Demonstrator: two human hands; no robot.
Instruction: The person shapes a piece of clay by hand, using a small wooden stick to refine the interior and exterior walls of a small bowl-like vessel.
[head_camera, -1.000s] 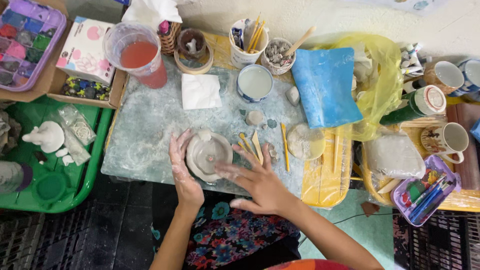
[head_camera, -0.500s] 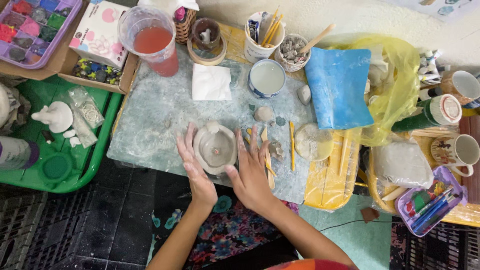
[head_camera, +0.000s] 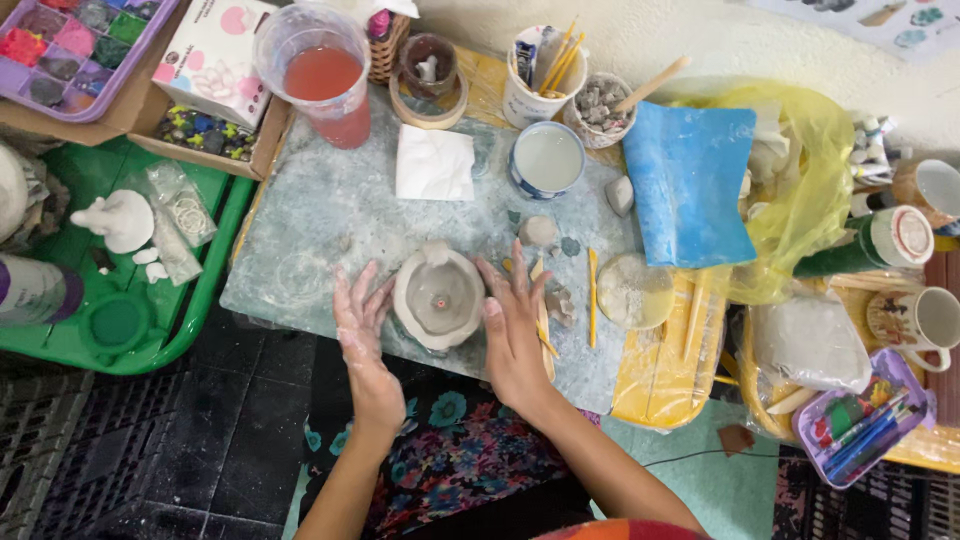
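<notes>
Your hands flank the clay bowl (head_camera: 438, 298) on the near part of the slab (head_camera: 330, 215).

Your left hand (head_camera: 362, 335) lies flat and open just left of the bowl, fingers spread and pointing far, its fingertips close by the rim; it grips nothing. Your right hand (head_camera: 513, 325) lies open just right of the bowl, thumb against its side, palm resting over wooden sticks (head_camera: 543, 320), and it too clamps on nothing. The bowl sits between both hands, upright, with a small lump on its far rim. Farther off stand a cup of white liquid (head_camera: 546, 158), a white cloth (head_camera: 434, 163) and a tub of red water (head_camera: 325, 75). To the right lies a blue sheet (head_camera: 688, 180); to the left, a green tray (head_camera: 150, 330).
</notes>
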